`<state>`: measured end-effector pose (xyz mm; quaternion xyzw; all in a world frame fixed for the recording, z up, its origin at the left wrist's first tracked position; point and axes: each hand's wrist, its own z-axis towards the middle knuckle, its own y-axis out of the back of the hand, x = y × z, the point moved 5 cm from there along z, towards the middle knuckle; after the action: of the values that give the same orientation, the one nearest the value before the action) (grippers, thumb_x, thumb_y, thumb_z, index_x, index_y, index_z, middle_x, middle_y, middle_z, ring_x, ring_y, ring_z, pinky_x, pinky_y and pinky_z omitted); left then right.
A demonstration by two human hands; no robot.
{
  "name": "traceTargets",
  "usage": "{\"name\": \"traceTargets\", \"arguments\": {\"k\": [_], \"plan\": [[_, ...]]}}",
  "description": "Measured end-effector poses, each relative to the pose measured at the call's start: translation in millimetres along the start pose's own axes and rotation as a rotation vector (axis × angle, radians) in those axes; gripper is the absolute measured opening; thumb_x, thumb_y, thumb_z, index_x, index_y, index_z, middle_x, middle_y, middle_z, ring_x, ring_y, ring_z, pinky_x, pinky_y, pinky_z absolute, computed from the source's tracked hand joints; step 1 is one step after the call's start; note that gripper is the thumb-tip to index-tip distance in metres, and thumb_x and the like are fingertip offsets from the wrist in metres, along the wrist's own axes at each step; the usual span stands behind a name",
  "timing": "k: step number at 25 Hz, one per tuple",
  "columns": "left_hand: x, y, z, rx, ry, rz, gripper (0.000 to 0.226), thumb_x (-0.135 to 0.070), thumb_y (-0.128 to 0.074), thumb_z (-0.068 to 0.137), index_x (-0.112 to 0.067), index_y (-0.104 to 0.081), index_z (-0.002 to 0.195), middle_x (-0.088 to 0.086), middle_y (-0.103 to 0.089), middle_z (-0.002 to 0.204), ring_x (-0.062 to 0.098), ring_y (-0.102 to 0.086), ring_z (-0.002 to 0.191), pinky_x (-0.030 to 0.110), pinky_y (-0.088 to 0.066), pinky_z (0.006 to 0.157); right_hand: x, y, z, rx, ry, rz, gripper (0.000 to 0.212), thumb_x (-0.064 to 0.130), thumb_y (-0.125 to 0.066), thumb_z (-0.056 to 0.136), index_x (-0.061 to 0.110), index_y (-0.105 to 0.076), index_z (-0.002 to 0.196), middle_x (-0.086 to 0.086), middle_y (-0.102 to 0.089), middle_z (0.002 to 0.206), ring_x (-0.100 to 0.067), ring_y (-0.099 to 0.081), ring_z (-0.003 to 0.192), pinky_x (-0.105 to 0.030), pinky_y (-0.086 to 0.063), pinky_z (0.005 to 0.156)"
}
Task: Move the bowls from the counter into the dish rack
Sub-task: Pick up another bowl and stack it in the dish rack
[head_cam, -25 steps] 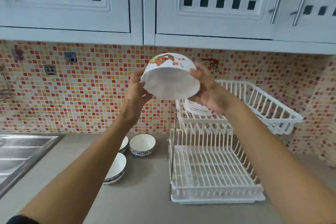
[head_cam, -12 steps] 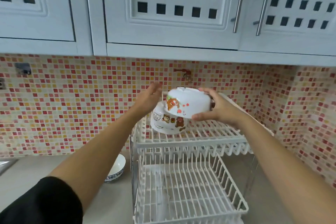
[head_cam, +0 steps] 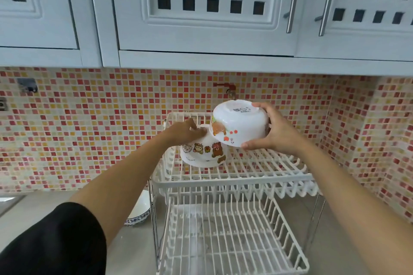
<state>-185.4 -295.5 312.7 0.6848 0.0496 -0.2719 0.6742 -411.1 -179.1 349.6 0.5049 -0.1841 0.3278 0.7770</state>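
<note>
Since half a second ago I have brought the upside-down white bowl with the orange bear and red flower print (head_cam: 240, 126) a little higher and to the right, so it now sits clear above the top tier of the white wire dish rack (head_cam: 245, 174), not yet set down. My right hand (head_cam: 276, 133) grasps it by the rim and side, thumb underneath. My left hand (head_cam: 186, 131) lies loosely, palm down, on the white cartoon-sticker bowl (head_cam: 204, 152) already inverted on that tier; I cannot tell whether those fingers truly clasp it.

To do this well, I judge I should steady the racked bowl, then lower mine rim-down onto the wires just beside it, keeping it level so it neither knocks its neighbour nor rocks.

My left forearm hides most of 1 blue-rimmed white bowl (head_cam: 139, 212) on the grey counter (head_cam: 33, 214); any others there are out of sight.
</note>
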Motion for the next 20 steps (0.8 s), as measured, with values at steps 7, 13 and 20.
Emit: {"name": "traceTargets", "arguments": {"k": [7, 13, 20], "plan": [[-30, 44, -38, -0.214, -0.216, -0.297, 0.056, -0.046, -0.025, 0.099, -0.012, -0.037, 0.141, 0.014, -0.048, 0.142, 0.032, -0.051, 0.125, 0.043, -0.041, 0.103, 10, -27, -6, 0.144, 0.071, -0.133, 0.103, 0.041, -0.09, 0.048, 0.035, -0.027, 0.129, 0.012, -0.023, 0.136, -0.013, -0.034, 0.121, -0.032, -0.036, 0.104], [-35, 44, -76, -0.173, -0.351, 0.07, 0.071, -0.058, -0.059, 0.08, -0.025, -0.04, 0.14, 0.003, -0.049, 0.142, 0.024, -0.05, 0.123, 0.034, -0.044, 0.094, 36, -63, 0, 0.181, 0.223, -0.21, 0.105, 0.043, -0.089, 0.05, 0.031, -0.02, 0.127, 0.011, -0.015, 0.131, -0.011, -0.027, 0.119, -0.032, -0.034, 0.103], [-12, 14, -91, -0.248, -0.346, 0.022, 0.074, -0.047, -0.07, 0.076, -0.022, -0.041, 0.139, 0.001, -0.036, 0.149, 0.022, -0.035, 0.135, 0.034, -0.028, 0.11, 21, -100, 4, 0.313, 0.207, -0.257, 0.136, 0.035, -0.087, 0.056, 0.03, 0.016, 0.145, 0.006, 0.007, 0.149, -0.02, -0.004, 0.142, -0.039, -0.016, 0.116]]}}
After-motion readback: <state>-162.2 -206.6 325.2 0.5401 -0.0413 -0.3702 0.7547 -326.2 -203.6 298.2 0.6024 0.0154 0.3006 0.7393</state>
